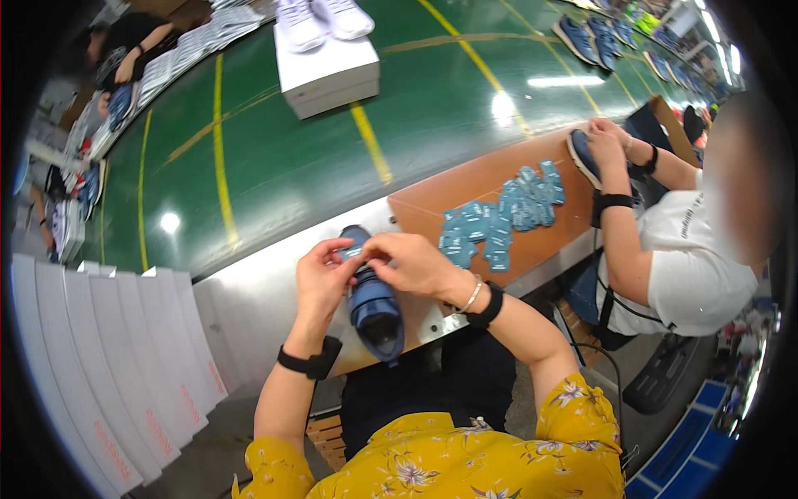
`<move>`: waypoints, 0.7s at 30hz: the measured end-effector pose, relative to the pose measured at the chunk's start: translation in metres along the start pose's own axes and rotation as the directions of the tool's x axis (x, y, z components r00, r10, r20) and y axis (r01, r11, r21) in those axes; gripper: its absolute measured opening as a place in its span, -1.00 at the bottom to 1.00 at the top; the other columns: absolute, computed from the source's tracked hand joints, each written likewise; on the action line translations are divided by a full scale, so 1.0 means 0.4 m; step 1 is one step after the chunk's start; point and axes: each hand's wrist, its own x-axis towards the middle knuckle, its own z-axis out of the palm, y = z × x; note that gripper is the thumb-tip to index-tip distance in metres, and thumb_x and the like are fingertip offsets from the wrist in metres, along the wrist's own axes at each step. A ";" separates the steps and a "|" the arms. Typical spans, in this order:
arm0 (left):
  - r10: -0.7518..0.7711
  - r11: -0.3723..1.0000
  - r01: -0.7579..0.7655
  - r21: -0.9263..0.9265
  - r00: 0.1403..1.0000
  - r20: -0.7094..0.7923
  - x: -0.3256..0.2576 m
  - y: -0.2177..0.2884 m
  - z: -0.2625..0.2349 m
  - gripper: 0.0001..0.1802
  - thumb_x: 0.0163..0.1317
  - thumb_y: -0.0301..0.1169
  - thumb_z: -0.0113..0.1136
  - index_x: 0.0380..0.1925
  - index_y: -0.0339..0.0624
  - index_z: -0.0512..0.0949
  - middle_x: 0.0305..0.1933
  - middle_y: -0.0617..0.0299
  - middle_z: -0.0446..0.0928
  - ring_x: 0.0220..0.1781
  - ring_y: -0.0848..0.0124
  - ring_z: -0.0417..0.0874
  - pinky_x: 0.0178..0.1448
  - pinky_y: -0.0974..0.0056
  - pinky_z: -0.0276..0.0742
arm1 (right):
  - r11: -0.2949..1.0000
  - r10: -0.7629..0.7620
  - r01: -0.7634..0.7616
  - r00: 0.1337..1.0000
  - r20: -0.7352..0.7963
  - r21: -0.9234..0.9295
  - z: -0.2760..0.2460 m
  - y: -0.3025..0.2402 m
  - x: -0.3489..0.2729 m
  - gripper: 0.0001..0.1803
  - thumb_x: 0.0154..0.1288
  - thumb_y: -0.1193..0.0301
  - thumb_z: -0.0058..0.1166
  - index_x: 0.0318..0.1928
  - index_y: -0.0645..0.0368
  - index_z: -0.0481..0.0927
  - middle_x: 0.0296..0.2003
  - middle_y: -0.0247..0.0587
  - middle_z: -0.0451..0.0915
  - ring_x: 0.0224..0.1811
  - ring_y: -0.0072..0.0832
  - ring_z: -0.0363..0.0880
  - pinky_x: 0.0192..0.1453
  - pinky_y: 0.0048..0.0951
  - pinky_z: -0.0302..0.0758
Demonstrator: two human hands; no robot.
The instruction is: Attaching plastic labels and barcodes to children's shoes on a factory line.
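A dark blue sports shoe (376, 309) lies before me on a grey metal work surface, its toe pointing away and its dark opening toward me. My left hand (320, 279) is at the left of the shoe's front part, thumb and fingers pinched together. From the right, my right hand (411, 264) meets it over the lacing, its fingers also closed in a pinch. What lies between the fingertips is too small to make out. A small light teal patch shows on the shoe beside them. Right of my right hand, several teal tags (499, 220) lie in a loose pile on a brown board (420, 208).
A green conveyor belt (274, 166) with yellow lines runs beyond the bench, carrying a white shoebox (328, 79) topped by white shoes (324, 23). White boxes (108, 358) stand stacked at left. At right, a co-worker (665, 241) handles a blue shoe (583, 154).
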 end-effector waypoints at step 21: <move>-0.037 0.925 0.048 -0.377 0.999 0.036 -0.005 -0.064 -0.047 -0.71 0.33 -0.56 0.29 0.04 -0.37 0.56 -0.38 0.25 0.64 -0.45 0.54 0.64 -0.36 0.47 0.55 | 0.990 -0.112 0.113 0.993 0.020 -0.082 0.019 -0.016 0.029 -0.78 0.13 0.50 0.42 -0.17 0.17 0.73 -0.25 -0.25 0.66 -0.21 -0.34 0.67 -0.15 -0.40 0.60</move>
